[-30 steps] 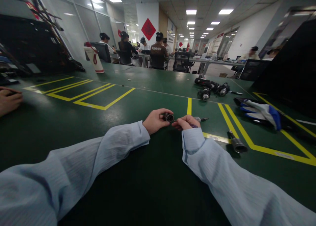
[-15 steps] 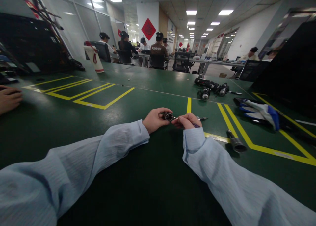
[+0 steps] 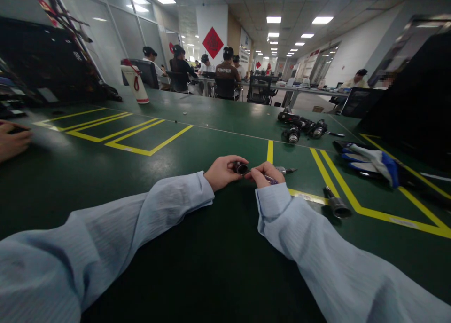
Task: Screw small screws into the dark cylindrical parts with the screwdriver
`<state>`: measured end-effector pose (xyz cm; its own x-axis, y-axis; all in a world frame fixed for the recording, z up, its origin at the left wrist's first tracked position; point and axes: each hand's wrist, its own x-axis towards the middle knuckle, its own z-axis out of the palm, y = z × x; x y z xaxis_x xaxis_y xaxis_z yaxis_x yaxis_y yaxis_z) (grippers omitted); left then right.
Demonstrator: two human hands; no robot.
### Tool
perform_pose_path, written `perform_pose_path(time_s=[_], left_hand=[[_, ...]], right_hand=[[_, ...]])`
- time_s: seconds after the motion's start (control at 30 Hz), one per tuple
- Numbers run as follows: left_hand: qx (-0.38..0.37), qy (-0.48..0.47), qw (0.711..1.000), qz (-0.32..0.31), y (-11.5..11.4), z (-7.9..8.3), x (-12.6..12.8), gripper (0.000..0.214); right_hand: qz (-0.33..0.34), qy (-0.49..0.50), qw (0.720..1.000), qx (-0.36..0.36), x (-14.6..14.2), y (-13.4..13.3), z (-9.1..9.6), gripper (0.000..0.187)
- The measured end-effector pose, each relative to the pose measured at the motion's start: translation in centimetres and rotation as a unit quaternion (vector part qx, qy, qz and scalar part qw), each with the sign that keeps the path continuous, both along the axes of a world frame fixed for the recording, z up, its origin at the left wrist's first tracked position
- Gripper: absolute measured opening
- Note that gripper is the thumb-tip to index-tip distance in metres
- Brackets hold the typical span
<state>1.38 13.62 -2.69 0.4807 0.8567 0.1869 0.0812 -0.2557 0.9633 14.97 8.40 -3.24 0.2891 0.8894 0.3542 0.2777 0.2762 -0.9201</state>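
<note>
My left hand [image 3: 224,172] is closed round a small dark metal cup-shaped part [image 3: 241,169], its round opening turned toward me and to the right. My right hand [image 3: 267,174] pinches a slim tool with a purplish handle [image 3: 271,180]. Its thin metal shaft reaches left to the mouth of the part; whether the tip is inside or just at the rim, I cannot tell. Just behind my right hand lies a silver pointed tool [image 3: 288,170], partly hidden by the fingers. Farther right, a flared metal piece with a narrow stem [image 3: 338,207] rests on the table.
Yellow tape lines [image 3: 331,180] mark the green table [image 3: 169,168]. Black-and-silver power tools [image 3: 303,124] lie at the back right, near blue-and-white gloves [image 3: 373,161]. A white cup with a red strap [image 3: 136,84] stands back left. Another person's hand [image 3: 13,141] is at the left edge.
My right hand has shifted slightly left, toward the cup-shaped part, and less of the slim tool's shaft shows. The part has tilted a little in my left hand.
</note>
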Motion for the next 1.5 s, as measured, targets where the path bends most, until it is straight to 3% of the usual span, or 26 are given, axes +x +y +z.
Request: perform_pose_path(time_s=[0.1,0.23,0.63,0.83,1.0,1.5], left_hand=[[0.0,-0.006,1.0,0.0,0.0,0.1,-0.1,0.044],[0.002,-0.015,1.0,-0.001,0.0,0.1,-0.2,0.044],[-0.008,-0.013,1.0,0.0,0.0,0.1,-0.1,0.044],[-0.01,-0.013,1.0,-0.007,0.0,0.2,-0.2,0.043],[-0.004,-0.013,1.0,-0.001,0.0,0.2,-0.2,0.043],[-0.019,-0.006,1.0,0.005,-0.2,0.6,-0.1,0.043]], right_hand=[[0.033,0.106,0.992,-0.051,0.0,0.4,-0.1,0.016],[0.044,0.16,0.985,-0.054,-0.2,0.3,0.2,0.014],[0.025,0.14,0.989,-0.035,0.1,0.8,-0.2,0.012],[0.06,0.215,0.97,-0.095,0.6,1.0,0.1,0.011],[0.097,0.269,0.954,-0.096,0.9,1.2,0.0,0.011],[0.113,0.268,0.952,-0.098,0.9,1.2,0.1,0.011]])
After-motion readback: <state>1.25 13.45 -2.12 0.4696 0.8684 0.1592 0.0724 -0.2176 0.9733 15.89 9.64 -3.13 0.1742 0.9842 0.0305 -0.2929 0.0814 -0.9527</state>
